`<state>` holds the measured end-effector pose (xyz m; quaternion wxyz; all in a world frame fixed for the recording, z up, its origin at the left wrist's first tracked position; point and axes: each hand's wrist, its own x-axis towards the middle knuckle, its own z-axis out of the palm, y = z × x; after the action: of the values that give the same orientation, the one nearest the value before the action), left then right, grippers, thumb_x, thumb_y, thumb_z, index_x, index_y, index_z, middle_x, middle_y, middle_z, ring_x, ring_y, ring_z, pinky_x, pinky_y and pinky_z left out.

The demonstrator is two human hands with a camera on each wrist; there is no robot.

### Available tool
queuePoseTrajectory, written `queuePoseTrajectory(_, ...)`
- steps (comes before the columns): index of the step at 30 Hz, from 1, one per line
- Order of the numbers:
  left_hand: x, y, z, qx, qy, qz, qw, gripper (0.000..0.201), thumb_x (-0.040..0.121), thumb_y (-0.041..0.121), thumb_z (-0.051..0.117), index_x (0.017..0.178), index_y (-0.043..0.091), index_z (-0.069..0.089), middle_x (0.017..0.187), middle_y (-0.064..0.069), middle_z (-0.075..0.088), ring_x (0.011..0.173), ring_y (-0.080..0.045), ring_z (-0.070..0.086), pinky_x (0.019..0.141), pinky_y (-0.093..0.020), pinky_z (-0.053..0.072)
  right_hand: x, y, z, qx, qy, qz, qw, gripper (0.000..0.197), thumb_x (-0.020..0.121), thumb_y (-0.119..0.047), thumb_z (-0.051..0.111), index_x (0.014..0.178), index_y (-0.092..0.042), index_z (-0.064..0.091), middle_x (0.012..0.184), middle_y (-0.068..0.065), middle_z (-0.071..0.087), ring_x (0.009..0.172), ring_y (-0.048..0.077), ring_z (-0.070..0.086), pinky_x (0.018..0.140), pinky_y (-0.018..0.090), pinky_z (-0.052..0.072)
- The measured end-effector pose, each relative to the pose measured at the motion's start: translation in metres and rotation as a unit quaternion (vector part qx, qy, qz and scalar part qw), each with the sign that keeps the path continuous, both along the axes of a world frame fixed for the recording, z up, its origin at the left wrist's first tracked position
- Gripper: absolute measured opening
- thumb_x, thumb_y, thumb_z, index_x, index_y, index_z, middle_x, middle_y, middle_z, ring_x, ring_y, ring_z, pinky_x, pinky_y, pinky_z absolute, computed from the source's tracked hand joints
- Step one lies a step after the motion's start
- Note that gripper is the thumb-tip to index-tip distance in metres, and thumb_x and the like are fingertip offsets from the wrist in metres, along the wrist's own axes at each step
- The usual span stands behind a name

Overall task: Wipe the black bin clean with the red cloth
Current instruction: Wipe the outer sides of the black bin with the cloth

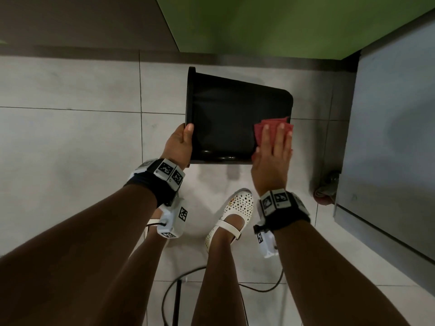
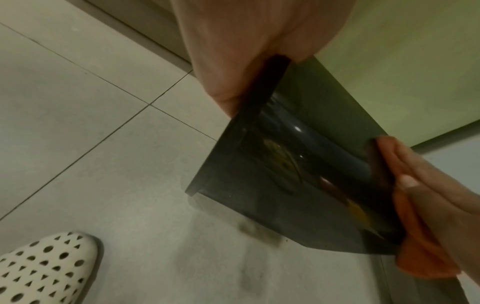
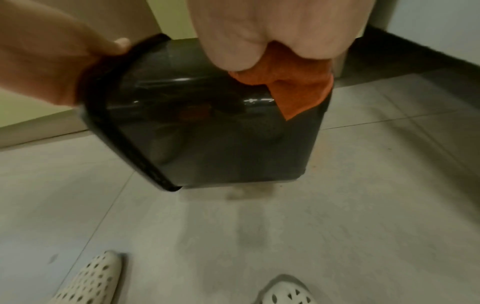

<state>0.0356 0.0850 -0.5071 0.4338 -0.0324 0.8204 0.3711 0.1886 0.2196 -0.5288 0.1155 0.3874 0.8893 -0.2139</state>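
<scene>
Sideways, black bin (image 1: 230,118) rim leftward.

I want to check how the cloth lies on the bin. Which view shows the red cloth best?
The head view: the red cloth lies flat under the right hand on the black bin. The right wrist view shows one hanging corner; the left wrist view shows only its edge.

Floor is big pale grey tiles (image 1: 70,137) with dark grout lines. Green wall panel (image 1: 282,24) up top, a grey cabinet (image 1: 395,137) along the right side. White perforated shoes (image 1: 237,208) down below, plus a black cable (image 1: 259,288) looping over the tiles. Some crumpled reddish-grey rag (image 1: 326,191) sits by the cabinet's base.
</scene>
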Motion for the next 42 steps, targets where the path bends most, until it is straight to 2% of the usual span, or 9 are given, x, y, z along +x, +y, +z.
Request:
queuePoseTrajectory(3, -0.004, -0.001, 0.001, -0.004, -0.020, -0.017, 1.000, 0.046, 0.096, 0.046, 0.024, 0.114, 0.012, 0.047, 0.104, -0.017, 0.056, 0.084, -0.034, 0.056, 0.050, -0.032, 0.049, -0.010, 0.009, 0.002, -0.052, 0.002, -0.145, 0.988, 0.054, 0.100, -0.028, 0.026, 0.149, -0.019, 0.005, 0.157, 0.014, 0.001, 0.143, 0.038, 0.000, 0.113, 0.053, 0.008)
queuePoseTrajectory(7, -0.006, 0.000, 0.005, -0.011, -0.024, -0.019, 0.999, 0.046, 0.096, 0.046, 0.023, 0.117, 0.012, 0.046, 0.113, -0.017, 0.056, 0.092, -0.036, 0.058, 0.063, -0.045, 0.055, -0.040, -0.002, 0.006, -0.044, -0.027, -0.291, 0.955, 0.056, 0.100, -0.026, 0.028, 0.149, -0.017, 0.003, 0.157, 0.014, -0.002, 0.142, 0.039, -0.003, 0.115, 0.055, 0.009)
queuePoseTrajectory(9, -0.008, 0.001, 0.007, -0.007, -0.034, -0.019, 0.999, 0.044, 0.096, 0.046, 0.023, 0.117, 0.014, 0.045, 0.111, -0.016, 0.056, 0.089, -0.037, 0.060, 0.065, -0.051, 0.054, -0.049, -0.019, 0.008, -0.014, -0.023, -0.242, 0.970, 0.056, 0.100, -0.025, 0.031, 0.149, -0.016, 0.006, 0.156, 0.016, -0.001, 0.142, 0.040, -0.003, 0.114, 0.056, 0.006)
queuePoseTrajectory(16, -0.012, 0.002, 0.008, 0.012, -0.066, -0.002, 0.998, 0.032, 0.096, 0.047, 0.025, 0.088, 0.026, 0.047, 0.080, -0.007, 0.056, 0.062, -0.029, 0.056, 0.049, -0.032, 0.045, -0.061, -0.091, 0.010, -0.050, 0.054, 0.049, 0.996, 0.067, 0.089, -0.014, 0.043, 0.148, -0.022, 0.012, 0.157, 0.011, 0.006, 0.140, 0.034, -0.011, 0.109, 0.055, -0.007)
queuePoseTrajectory(22, -0.014, 0.002, 0.006, 0.016, -0.032, -0.003, 0.999, 0.034, 0.098, 0.039, 0.027, 0.097, 0.014, 0.051, 0.087, -0.003, 0.058, 0.085, -0.023, 0.056, 0.072, -0.033, 0.048, -0.035, -0.069, 0.000, -0.020, 0.121, 0.191, 0.974, 0.070, 0.082, -0.010, 0.059, 0.143, -0.023, 0.026, 0.151, 0.010, 0.028, 0.141, 0.032, 0.015, 0.114, 0.051, 0.010)
queuePoseTrajectory(26, -0.014, 0.001, 0.006, 0.003, -0.021, -0.033, 0.999, 0.044, 0.098, 0.040, 0.024, 0.115, 0.009, 0.051, 0.106, -0.006, 0.057, 0.100, -0.022, 0.054, 0.085, -0.031, 0.042, -0.011, -0.038, -0.005, 0.003, 0.089, 0.106, 0.990, 0.057, 0.089, -0.016, 0.048, 0.142, -0.019, 0.026, 0.151, 0.015, 0.027, 0.140, 0.039, 0.016, 0.110, 0.058, 0.013)
queuePoseTrajectory(31, -0.017, 0.004, 0.011, -0.003, -0.017, -0.056, 0.998, 0.046, 0.098, 0.041, 0.023, 0.117, 0.008, 0.050, 0.107, -0.006, 0.057, 0.099, -0.021, 0.054, 0.068, -0.021, 0.045, 0.001, -0.009, -0.002, -0.015, 0.078, -0.054, 0.995, 0.052, 0.095, -0.025, 0.028, 0.146, -0.013, 0.023, 0.153, 0.019, 0.017, 0.140, 0.041, 0.013, 0.113, 0.051, 0.014)
queuePoseTrajectory(35, -0.022, 0.010, 0.015, -0.005, -0.003, -0.046, 0.999, 0.050, 0.097, 0.044, 0.024, 0.115, 0.006, 0.052, 0.114, -0.012, 0.060, 0.108, -0.027, 0.055, 0.093, -0.036, 0.045, -0.017, 0.010, 0.005, -0.070, 0.127, -0.206, 0.968, 0.058, 0.092, -0.018, 0.034, 0.147, -0.014, 0.016, 0.152, 0.017, 0.018, 0.135, 0.035, 0.028, 0.109, 0.050, 0.033)
queuePoseTrajectory(42, -0.048, 0.035, 0.035, -0.048, -0.023, -0.025, 0.998, 0.066, 0.095, 0.053, 0.018, 0.124, 0.005, 0.053, 0.127, -0.014, 0.055, 0.119, -0.028, 0.051, 0.107, -0.036, 0.036, -0.046, 0.037, 0.031, 0.000, 0.045, -0.157, 0.987, 0.057, 0.093, -0.014, 0.043, 0.146, -0.018, 0.023, 0.153, 0.013, 0.021, 0.137, 0.032, 0.024, 0.113, 0.041, 0.026)
